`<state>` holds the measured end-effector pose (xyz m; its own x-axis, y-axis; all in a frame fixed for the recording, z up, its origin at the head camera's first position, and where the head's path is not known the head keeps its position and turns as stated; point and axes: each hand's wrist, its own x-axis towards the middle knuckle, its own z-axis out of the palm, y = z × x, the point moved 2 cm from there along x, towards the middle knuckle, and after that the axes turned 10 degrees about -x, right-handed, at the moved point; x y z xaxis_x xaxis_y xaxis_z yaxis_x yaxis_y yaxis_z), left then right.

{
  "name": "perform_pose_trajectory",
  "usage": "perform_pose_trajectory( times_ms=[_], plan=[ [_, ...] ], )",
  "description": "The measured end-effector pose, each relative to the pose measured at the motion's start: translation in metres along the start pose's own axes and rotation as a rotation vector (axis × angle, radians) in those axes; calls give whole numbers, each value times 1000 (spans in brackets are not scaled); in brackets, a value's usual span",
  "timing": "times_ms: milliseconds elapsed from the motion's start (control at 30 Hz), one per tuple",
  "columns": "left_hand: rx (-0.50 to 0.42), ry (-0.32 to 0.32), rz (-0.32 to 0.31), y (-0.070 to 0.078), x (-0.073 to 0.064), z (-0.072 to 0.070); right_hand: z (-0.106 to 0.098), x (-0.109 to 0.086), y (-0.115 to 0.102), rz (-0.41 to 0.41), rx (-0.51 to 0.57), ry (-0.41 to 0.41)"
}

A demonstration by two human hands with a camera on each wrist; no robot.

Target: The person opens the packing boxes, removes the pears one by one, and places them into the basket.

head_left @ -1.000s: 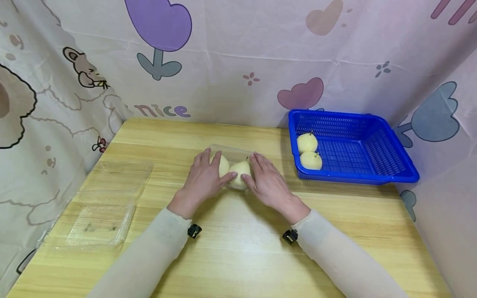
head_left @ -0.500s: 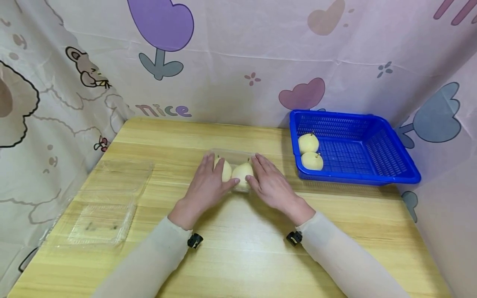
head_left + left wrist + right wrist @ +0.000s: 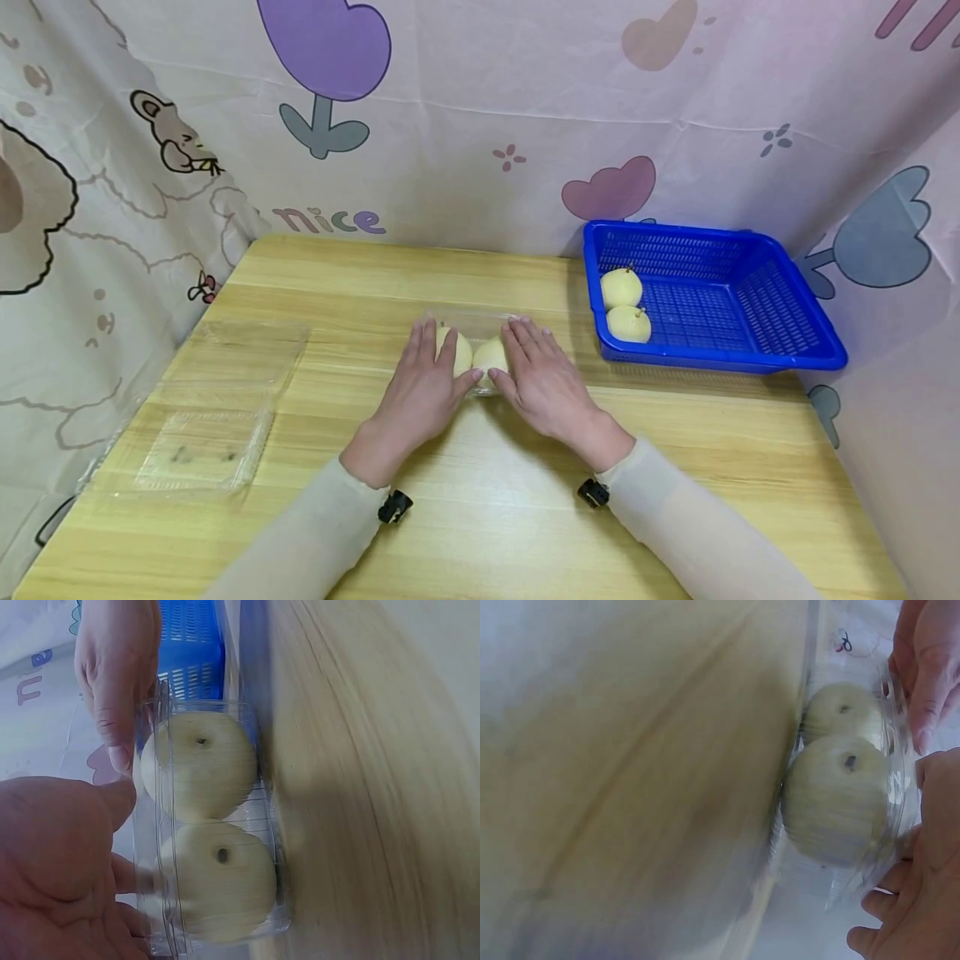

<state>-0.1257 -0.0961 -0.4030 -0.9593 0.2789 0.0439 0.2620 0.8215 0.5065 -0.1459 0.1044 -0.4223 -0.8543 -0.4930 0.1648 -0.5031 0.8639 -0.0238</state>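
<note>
A clear plastic clamshell box (image 3: pixel 478 323) lies on the wooden table between both hands, with pale yellow pears (image 3: pixel 217 881) inside. Two pears show through its near side in the wrist views. The lid sits over them, but whether its rim is fully snapped cannot be told. My left hand (image 3: pixel 420 387) rests on the box's left part, fingers extended over the top and thumb at the near edge. On the right part my right hand (image 3: pixel 551 387) presses the same way, its thumb close to the left one. The hands cover much of the box.
A blue plastic basket (image 3: pixel 720 363) stands at the back right, with two pears (image 3: pixel 628 325) at its left end. Another clear clamshell box (image 3: pixel 198 454) lies opened flat at the table's left. A patterned curtain (image 3: pixel 465 125) hangs behind the table.
The box and both hands have shifted slightly toward the person. The right fingers have moved further in over the lid, covering more of the right pear.
</note>
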Motion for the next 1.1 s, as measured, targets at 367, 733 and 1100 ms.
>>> perform_pose_trajectory(
  times_ms=[367,733,1100],
  plan=[
    [-32,0,5,1,-11,0,5,-6,-7,-46,-68,20],
    [-53,1,-6,-1,-12,2,6,-9,-11,-33,-73,-11],
    [-317,159,-44,-18,-12,-10,6,-10,-13,-26,-77,-16]
  ],
)
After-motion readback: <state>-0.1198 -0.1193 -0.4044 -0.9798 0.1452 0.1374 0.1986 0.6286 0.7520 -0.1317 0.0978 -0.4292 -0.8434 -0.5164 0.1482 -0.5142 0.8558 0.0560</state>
